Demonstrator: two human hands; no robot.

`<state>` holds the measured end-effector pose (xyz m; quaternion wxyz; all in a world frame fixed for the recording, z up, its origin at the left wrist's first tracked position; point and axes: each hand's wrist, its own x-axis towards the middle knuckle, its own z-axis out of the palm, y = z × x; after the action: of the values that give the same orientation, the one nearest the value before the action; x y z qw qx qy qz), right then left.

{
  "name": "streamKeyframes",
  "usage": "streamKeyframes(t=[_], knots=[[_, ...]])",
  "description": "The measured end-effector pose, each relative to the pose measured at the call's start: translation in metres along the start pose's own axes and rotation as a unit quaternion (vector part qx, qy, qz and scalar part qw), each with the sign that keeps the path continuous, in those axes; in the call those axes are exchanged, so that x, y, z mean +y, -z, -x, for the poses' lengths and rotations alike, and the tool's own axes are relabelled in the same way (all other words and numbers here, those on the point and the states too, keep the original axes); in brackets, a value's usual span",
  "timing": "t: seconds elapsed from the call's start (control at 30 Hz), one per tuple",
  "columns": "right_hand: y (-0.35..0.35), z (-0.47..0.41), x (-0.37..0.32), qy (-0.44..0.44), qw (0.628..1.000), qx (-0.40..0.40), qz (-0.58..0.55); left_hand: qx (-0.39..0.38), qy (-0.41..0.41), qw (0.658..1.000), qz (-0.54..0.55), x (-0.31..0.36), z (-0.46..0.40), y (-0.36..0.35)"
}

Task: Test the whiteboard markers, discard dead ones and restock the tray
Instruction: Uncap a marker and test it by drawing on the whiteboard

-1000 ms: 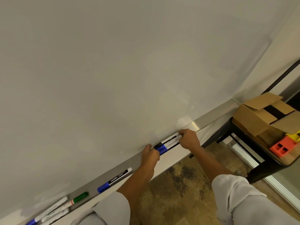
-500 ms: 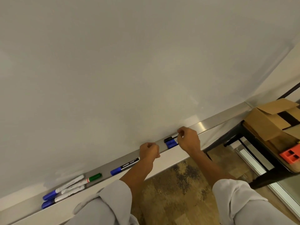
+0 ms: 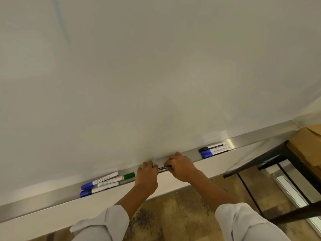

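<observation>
- Whiteboard (image 3: 156, 66) fills most of the head view; a faint blue streak (image 3: 61, 21) runs down its upper left.
- Metal tray (image 3: 251, 139) runs along the board's lower edge, rising from lower left to upper right.
- Left hand (image 3: 146, 176) and right hand (image 3: 180, 166) are both at the tray, close together near its middle, with one marker (image 3: 162, 168) between them.
- That marker lies lengthwise in the tray; only a short dark stretch with white lettering shows between the hands. Both ends are covered, so cap colour cannot be told.
- Left hand: fingers (image 3: 147, 165) curled down over the marker's left end, knuckles up. Appears to grip it; the contact itself is hidden.
- Right hand: fingers curled round the marker's right end, thumb side toward the left hand.
- Left group of markers (image 3: 102, 182) in the tray, just left of the left hand: two with blue caps pointing left, one with a green cap (image 3: 129, 176) pointing right, one more white barrel among them.
- Right group of markers (image 3: 214, 149) further up the tray, well apart from the right hand: one black cap and two blue caps, all pointing left.
- White sleeves (image 3: 104, 223) rolled at both forearms.
- Cardboard box (image 3: 307, 145) sits on a dark-framed table (image 3: 281, 150) at the right edge.
- Mottled brown floor (image 3: 182, 214) below.
</observation>
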<state>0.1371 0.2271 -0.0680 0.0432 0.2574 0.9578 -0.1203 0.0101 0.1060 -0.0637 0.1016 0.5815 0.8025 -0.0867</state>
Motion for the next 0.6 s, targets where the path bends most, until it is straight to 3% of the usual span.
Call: streamKeyframes(t=[0.13, 0.3, 0.47, 0.6], knots=[[0.004, 0.002, -0.002, 0.019, 0.999, -0.015, -0.022, 0.027, -0.027, 0.999, 0.012, -0.012, 0.009, -0.004], [0.031, 0.009, -0.016, 0.026, 0.973, 0.052, -0.222, 0.092, -0.082, 0.991, 0.058, -0.039, 0.023, 0.025], [0.088, 0.010, -0.056, -0.008, 0.888, 0.135, -0.439, 0.179, -0.140, 0.970, 0.088, -0.072, 0.043, 0.078], [0.130, 0.010, -0.099, -0.006, 0.805, 0.149, -0.574, 0.257, -0.197, 0.941, 0.095, -0.088, 0.072, 0.126]])
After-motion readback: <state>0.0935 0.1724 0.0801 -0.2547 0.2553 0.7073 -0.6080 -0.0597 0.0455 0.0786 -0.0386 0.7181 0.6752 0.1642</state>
